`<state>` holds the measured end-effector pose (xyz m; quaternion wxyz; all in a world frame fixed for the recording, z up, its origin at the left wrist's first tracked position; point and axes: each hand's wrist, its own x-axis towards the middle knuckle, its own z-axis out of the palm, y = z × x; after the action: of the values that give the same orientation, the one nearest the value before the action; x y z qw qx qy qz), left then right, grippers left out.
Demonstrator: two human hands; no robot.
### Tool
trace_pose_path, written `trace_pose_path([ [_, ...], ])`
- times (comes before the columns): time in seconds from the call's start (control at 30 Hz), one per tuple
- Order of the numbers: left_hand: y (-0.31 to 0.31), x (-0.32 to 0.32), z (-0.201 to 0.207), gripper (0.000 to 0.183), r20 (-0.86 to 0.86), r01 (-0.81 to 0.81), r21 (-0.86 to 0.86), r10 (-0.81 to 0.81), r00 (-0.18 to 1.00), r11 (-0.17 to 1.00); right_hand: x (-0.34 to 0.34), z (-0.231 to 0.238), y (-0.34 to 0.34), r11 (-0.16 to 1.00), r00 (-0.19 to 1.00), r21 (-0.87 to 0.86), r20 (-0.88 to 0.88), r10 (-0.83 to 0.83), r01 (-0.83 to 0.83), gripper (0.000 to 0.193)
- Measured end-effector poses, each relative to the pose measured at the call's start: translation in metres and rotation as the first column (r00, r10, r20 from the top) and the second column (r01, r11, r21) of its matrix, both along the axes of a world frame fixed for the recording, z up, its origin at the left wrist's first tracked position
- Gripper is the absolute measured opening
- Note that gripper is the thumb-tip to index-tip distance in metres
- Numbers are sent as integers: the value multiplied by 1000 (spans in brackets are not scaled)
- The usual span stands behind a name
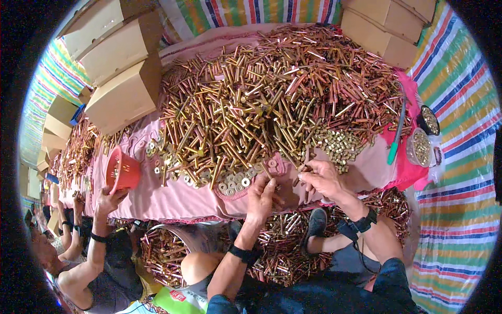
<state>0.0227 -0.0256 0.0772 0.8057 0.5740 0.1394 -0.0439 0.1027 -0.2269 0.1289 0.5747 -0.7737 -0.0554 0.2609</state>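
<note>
A large heap of brass-coloured bolts (230,115) covers the pink cloth (151,193) of the table. At its near edge my left hand (260,199) is closed, thumb against fingers, on a bolt (266,171) whose end sticks up past the thumb. To its right my right hand (325,182) is pinched, fingertips pointing left toward the left hand; what sits between them is too small to make out. Flat washers (230,186) lie scattered just beyond my left hand. Past my right hand rests a pile of small brass-coloured nuts (342,146).
Cardboard boxes (125,94) are stacked at left, more (384,31) at back right. A green-handled tool (392,152) and tubs of small parts (420,146) lie at right. A co-worker's hand (110,201) holds a red bucket (123,170). More bolts (290,240) lie below the table.
</note>
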Motion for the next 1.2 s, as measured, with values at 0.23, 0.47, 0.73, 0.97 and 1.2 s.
trace_pose_path([
  [0.23, -41, 35, 8, 21, 45, -244, 290, 242, 969, 925, 6, 16, -13, 999, 998, 28, 53, -38, 36, 25],
  [0.47, -58, 61, -4, 26, 181, -344, 497, 292, 939, 796, 16, 27, -37, 990, 989, 112, 117, -95, 82, 21],
  [0.73, -57, 63, -26, 26, 245, -398, 531, 314, 917, 748, 15, 35, -46, 993, 991, 72, 87, -101, 95, 23],
  [0.97, -65, 63, -8, 30, 237, -376, 558, 293, 926, 740, 15, 23, -53, 990, 985, 107, 138, -108, 94, 20],
  [1.2, -62, 63, -12, 30, 263, -369, 612, 260, 929, 700, 16, 26, -48, 993, 987, 64, 126, -104, 96, 19],
])
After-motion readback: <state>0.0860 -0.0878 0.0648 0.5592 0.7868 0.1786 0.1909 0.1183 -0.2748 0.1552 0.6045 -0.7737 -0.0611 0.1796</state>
